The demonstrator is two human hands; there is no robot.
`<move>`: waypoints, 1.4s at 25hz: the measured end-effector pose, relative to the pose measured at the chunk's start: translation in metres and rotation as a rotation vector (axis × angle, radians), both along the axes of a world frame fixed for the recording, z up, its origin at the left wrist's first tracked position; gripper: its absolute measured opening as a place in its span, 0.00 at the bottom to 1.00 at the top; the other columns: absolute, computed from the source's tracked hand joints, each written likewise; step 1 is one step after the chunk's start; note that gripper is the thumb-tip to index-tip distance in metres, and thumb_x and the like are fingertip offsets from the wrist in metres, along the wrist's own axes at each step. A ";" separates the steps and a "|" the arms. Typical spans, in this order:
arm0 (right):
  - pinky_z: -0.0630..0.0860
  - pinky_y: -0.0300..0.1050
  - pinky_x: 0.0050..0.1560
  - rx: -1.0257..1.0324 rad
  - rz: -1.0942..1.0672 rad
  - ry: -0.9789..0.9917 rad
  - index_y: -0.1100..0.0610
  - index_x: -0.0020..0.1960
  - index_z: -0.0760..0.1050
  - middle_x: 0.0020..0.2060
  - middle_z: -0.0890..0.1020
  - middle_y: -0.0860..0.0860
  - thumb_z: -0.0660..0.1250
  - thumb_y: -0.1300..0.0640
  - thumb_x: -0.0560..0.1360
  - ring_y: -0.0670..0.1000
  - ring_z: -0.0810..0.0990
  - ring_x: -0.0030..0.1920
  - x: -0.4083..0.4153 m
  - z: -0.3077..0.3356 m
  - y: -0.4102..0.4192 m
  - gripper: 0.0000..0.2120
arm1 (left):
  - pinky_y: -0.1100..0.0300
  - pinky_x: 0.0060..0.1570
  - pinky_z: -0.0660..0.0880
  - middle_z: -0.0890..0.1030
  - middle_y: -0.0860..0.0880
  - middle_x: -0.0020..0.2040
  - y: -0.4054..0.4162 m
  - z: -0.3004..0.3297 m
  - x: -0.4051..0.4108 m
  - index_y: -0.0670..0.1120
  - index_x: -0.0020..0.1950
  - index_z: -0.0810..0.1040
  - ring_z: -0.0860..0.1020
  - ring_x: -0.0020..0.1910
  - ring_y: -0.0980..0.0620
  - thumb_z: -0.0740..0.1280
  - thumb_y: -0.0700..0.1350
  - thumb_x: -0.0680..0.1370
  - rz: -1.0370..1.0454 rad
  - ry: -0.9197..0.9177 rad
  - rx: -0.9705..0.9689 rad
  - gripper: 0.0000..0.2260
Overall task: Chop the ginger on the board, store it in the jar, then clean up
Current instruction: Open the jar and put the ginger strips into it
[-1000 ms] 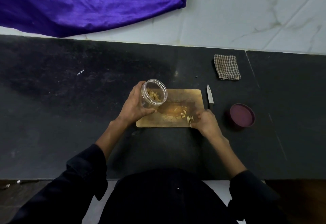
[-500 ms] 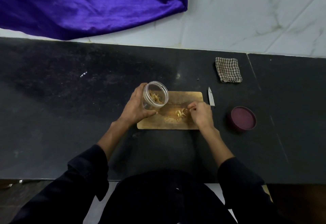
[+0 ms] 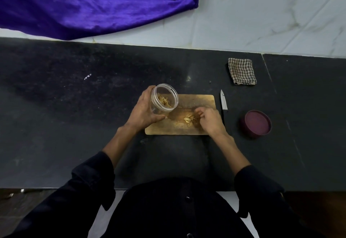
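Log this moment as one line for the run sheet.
phase: filling jar | left hand: holds tilted jar | right hand: gathering chopped ginger on board | knife, lid: on counter

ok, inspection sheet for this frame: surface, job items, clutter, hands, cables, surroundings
Surface: dark stone counter, speckled, pale specks at left.
Job's things: wooden cutting board flat on counter; chopped ginger piled on board, some already in clear jar; jar tilted, mouth toward the pile; knife lying right of board; maroon lid off, right of knife.
Clutter: folded checked cloth at the back right.
Hands: left hand grips jar; right hand curled at the ginger pile, pinch not clear.
Cables: nothing seen.
Surroundings: white marble-look wall tiles; purple fabric draped at top left.
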State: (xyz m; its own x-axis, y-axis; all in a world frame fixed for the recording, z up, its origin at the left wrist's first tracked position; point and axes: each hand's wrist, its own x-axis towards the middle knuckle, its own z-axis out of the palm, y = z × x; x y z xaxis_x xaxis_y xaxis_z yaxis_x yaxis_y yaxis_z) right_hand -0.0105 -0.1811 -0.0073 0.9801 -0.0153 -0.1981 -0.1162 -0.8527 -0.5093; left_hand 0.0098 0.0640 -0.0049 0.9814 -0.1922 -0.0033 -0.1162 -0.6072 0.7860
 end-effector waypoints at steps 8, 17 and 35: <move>0.61 0.53 0.75 -0.247 0.462 -0.059 0.57 0.76 0.66 0.75 0.64 0.58 0.58 0.57 0.83 0.59 0.60 0.76 -0.018 -0.018 0.012 0.21 | 0.48 0.65 0.69 0.64 0.51 0.72 -0.001 -0.002 0.001 0.50 0.74 0.57 0.65 0.70 0.51 0.81 0.47 0.62 0.008 0.013 0.013 0.48; 0.75 0.52 0.61 -0.413 0.521 -0.130 0.62 0.68 0.73 0.67 0.74 0.57 0.59 0.67 0.80 0.57 0.71 0.67 -0.034 -0.013 0.012 0.17 | 0.49 0.66 0.69 0.64 0.50 0.71 -0.002 0.001 0.000 0.49 0.74 0.57 0.65 0.70 0.51 0.81 0.46 0.62 0.004 -0.002 0.012 0.47; 0.82 0.36 0.44 0.882 -0.541 0.060 0.70 0.57 0.80 0.48 0.85 0.60 0.72 0.70 0.73 0.48 0.84 0.42 0.006 0.014 -0.031 0.13 | 0.54 0.63 0.68 0.64 0.51 0.71 -0.002 0.002 0.001 0.51 0.73 0.58 0.65 0.69 0.52 0.81 0.47 0.61 -0.001 0.006 0.013 0.46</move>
State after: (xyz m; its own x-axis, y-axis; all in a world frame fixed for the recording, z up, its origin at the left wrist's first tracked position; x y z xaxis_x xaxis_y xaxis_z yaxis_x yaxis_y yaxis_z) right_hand -0.0040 -0.2125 0.0071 0.8733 -0.2768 -0.4010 -0.4188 -0.0059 -0.9080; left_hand 0.0105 0.0619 -0.0033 0.9811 -0.1934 -0.0114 -0.1127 -0.6174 0.7785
